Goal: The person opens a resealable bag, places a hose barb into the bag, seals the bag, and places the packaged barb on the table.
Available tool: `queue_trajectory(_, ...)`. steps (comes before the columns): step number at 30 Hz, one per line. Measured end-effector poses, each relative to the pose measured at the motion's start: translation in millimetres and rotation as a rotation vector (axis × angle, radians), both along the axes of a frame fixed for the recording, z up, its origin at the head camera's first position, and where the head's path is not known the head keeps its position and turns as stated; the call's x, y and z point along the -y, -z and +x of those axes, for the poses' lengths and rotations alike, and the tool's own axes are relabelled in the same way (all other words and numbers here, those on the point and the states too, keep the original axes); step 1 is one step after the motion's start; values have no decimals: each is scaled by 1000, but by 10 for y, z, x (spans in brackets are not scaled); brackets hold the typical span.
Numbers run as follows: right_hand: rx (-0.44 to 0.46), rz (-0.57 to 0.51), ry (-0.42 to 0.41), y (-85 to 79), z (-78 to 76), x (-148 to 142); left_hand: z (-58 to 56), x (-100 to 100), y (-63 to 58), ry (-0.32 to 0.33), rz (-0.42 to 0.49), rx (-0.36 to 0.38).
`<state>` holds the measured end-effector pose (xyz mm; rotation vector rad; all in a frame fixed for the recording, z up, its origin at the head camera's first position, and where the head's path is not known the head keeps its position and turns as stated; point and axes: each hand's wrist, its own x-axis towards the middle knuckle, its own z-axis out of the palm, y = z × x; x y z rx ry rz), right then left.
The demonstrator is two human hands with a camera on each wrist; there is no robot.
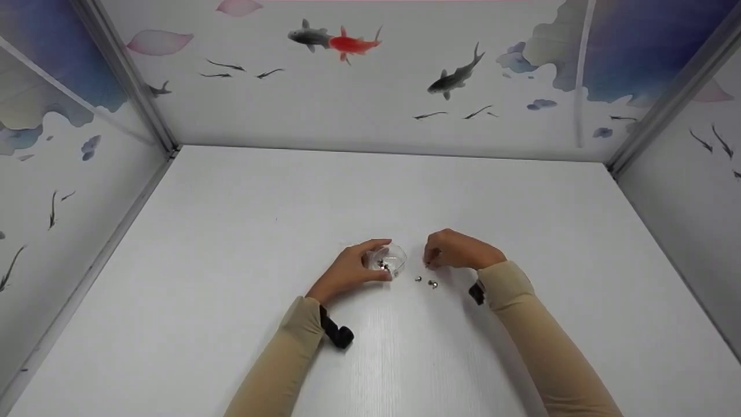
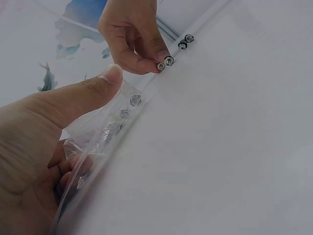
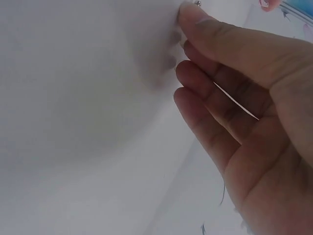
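My left hand (image 1: 347, 269) holds a clear plastic container (image 1: 398, 255) from the side, with thumb and fingers spread around its wall. Several small silver hex-shaped metal pieces (image 2: 135, 100) lie inside it. To its right, my right hand (image 1: 457, 249) bends down to the table and pinches a small silver hex-shaped metal piece (image 2: 161, 66) between thumb and forefinger. Close beside those fingertips lies a loose piece (image 2: 168, 60), and a touching pair of pieces (image 1: 433, 284) rests a little further right. In the right wrist view, the other fingers (image 3: 200, 107) are loosely bent.
The white table (image 1: 370, 359) is bounded by a back panel (image 1: 370, 104) printed with fish and by side panels (image 1: 46, 191). A black wrist camera (image 1: 341, 337) sticks out by the left sleeve, another (image 1: 476, 292) by the right sleeve.
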<state>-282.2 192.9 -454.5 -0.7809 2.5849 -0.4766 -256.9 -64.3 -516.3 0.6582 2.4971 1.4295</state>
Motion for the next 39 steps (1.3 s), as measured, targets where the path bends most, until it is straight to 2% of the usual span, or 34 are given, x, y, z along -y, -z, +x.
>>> queue_trajectory(4, -12, -5, -29, -8, 12, -8, 5, 0, -1, -1, -10, 6)
queue_trajectory(13, -32, 28, -35, -17, 27, 3, 9, 4, -13, 11, -1, -13)
queue_trajectory(23, -53, 58, -7, -29, 26, 66, 16, 4, -8, 17, 17, 4)
queue_trajectory(39, -146, -40, -90, -127, 26, 133, -5, 3, -6, 10, 4, -6)
